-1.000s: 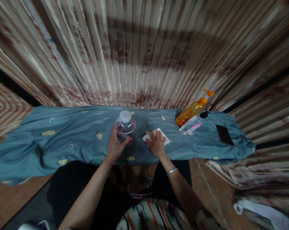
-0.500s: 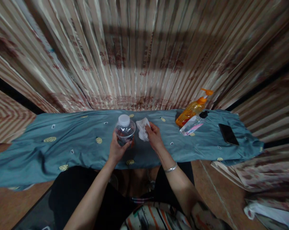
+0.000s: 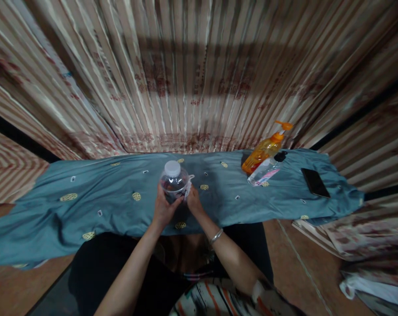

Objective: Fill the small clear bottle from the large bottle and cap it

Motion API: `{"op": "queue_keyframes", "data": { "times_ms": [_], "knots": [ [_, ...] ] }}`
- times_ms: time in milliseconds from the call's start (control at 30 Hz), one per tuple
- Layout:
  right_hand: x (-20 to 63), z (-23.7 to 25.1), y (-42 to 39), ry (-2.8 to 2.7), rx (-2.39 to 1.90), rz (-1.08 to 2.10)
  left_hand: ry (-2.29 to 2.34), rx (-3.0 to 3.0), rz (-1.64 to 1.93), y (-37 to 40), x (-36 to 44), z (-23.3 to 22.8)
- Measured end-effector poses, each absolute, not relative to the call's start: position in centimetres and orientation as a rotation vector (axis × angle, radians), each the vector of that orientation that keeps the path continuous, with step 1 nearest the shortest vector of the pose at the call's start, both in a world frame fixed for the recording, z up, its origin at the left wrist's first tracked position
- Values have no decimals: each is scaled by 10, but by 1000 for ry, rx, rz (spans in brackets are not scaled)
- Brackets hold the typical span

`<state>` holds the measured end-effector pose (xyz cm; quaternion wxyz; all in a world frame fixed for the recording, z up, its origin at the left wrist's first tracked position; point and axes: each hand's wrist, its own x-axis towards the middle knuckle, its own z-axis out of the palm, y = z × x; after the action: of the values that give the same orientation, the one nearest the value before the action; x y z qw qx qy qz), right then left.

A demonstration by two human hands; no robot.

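A clear plastic bottle (image 3: 173, 183) with a white cap stands upright over the cloth-covered table, near its middle. My left hand (image 3: 163, 210) is closed around the bottle's near left side, thumb across the front. On the bottle's right side, my right hand (image 3: 194, 202) pinches a crumpled white tissue (image 3: 188, 186) against the wall. The fingertips of the right hand are partly hidden behind the tissue and bottle. A silver bangle circles the right wrist.
To the right stand an orange pump bottle (image 3: 262, 153) and a clear bottle with a black top (image 3: 266, 171), side by side. A black phone (image 3: 315, 182) lies farther right. The teal cloth (image 3: 113, 210) is wrinkled at left. A striped curtain (image 3: 186, 87) hangs behind the table.
My right hand has moved left, bringing the tissue from beside the bottle onto its right side. The left hand keeps its hold on the bottle.
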<state>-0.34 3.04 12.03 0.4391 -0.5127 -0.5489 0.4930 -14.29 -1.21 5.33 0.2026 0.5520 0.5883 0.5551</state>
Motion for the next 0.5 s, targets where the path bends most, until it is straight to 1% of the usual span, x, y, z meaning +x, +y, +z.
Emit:
{"op": "queue_keyframes", "data": {
  "times_ms": [67,200,300,400,500],
  "knots": [
    [0,129,34,-1366,-1236,1245,1637,1559,1535,-13,-144,53],
    [0,168,62,-1490,-1092,1270,1635,1577,1479,-14,-149,53],
    [-6,185,90,-1616,-1022,1384,1646,1584,1450,-14,-150,53],
    [-10,174,100,-1558,-1027,1449,1667,1585,1441,-14,-149,55],
    [-5,143,81,-1485,-1096,1387,1688,1583,1442,-13,-147,57]
  ]
}}
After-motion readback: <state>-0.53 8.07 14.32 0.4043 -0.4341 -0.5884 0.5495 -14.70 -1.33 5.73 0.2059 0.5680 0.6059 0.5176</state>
